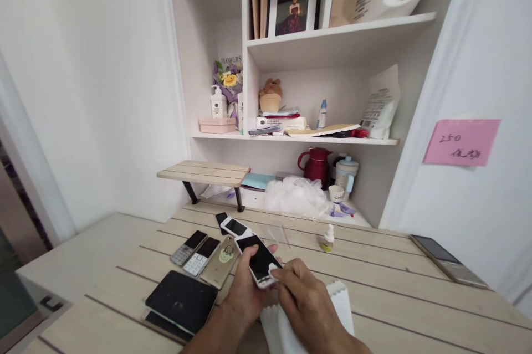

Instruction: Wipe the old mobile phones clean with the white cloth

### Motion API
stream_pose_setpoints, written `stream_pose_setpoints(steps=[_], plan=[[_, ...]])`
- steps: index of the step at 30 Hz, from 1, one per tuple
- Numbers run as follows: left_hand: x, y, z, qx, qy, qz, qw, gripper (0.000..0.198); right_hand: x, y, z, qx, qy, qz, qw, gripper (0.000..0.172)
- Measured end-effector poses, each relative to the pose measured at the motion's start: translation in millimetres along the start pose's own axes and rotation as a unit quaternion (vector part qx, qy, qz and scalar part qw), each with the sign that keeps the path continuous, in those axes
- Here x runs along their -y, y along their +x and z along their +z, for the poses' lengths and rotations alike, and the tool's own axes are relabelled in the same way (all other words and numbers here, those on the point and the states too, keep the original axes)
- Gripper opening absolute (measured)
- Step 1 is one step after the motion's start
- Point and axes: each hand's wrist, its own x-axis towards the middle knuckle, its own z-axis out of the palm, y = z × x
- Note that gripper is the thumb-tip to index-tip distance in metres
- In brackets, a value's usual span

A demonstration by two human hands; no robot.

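The left hand [245, 287] grips a white smartphone [258, 283] steady while the right hand [305, 309] pinches white tissue [338, 309] against its screen [261, 258]

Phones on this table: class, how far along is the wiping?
Done: cannot tell, since no phone clearly looks finished. In hand: the left hand holds a white phone while the right hand presses a white cloth to its screen. Seemingly left: the other phones nearby and the lone phone at right.
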Motion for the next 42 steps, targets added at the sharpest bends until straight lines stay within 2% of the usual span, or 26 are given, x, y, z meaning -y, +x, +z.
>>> stream_pose_setpoints(steps=[2, 6, 10, 12, 16, 17, 21, 23, 29, 31, 33, 36, 37, 39, 42], plan=[[-1, 4, -0.2, -0.002, -0.011, 0.012, 1.0, 0.038, -1, 0, 1, -0.013, 0.01, -0.005, 1.0, 0.033], [-1, 6, 1.8, 0.007, -0.026, 0.026, 0.999, 0.029, -3, 1, 0, 0.007, 0.019, -0.07, 0.997, 0.037], [0, 4, 3.0, 0.013, -0.036, 0.051, 0.998, 0.015, -10, 6, -4, -0.059, 0.024, -0.013, 0.998, 0.031], [2, 4, 1.8, 0.016, -0.038, 0.043, 0.998, 0.01, -11, 6, -3, -0.072, 0.021, 0.002, 0.997, 0.029], [3, 6, -1.8, 0.015, -0.035, 0.016, 0.999, 0.014, -7, 3, 1, -0.01, -0.011, -0.082, 0.996, 0.034], [2, 7, -2.1, 0.015, -0.037, 0.016, 0.999, 0.016, -8, 3, 0, -0.011, -0.017, -0.088, 0.996, 0.035], [1, 7, 0.7, 0.02, -0.052, 0.021, 0.998, 0.02, -21, 8, -8, -0.105, 0.0, 0.0, 0.994, 0.029], [1, 6, 2.5, 0.02, -0.056, 0.018, 0.998, 0.019, -24, 8, -9, -0.134, 0.005, 0.022, 0.991, 0.028], [3, 4, 1.4, 0.007, -0.038, 0.013, 0.999, 0.01, -15, 3, 6, -0.046, -0.003, -0.099, 0.994, 0.034], [2, 5, 0.2, 0.01, -0.036, 0.021, 0.999, 0.008, -14, 5, 5, -0.079, 0.009, -0.074, 0.994, 0.032], [2, 6, -0.1, 0.014, -0.035, 0.025, 0.999, 0.01, -16, 8, 0, -0.132, 0.039, 0.001, 0.99, 0.029], [2, 9, 1.4, 0.005, -0.021, -0.005, 1.0, 0.018, -17, 14, -4, -0.185, 0.092, 0.098, 0.973, 0.012], [2, 9, 2.1, 0.004, -0.017, -0.018, 1.0, 0.021, -18, 15, -4, -0.198, 0.107, 0.104, 0.969, 0.008], [1, 10, 3.6, 0.014, -0.012, -0.033, 0.999, 0.026, -19, 18, -1, -0.211, 0.128, 0.074, 0.966, 0.012], [-2, 8, 6.3, 0.048, -0.012, -0.019, 0.999, 0.033, -26, 20, 3, -0.222, 0.131, 0.047, 0.965, 0.014]])
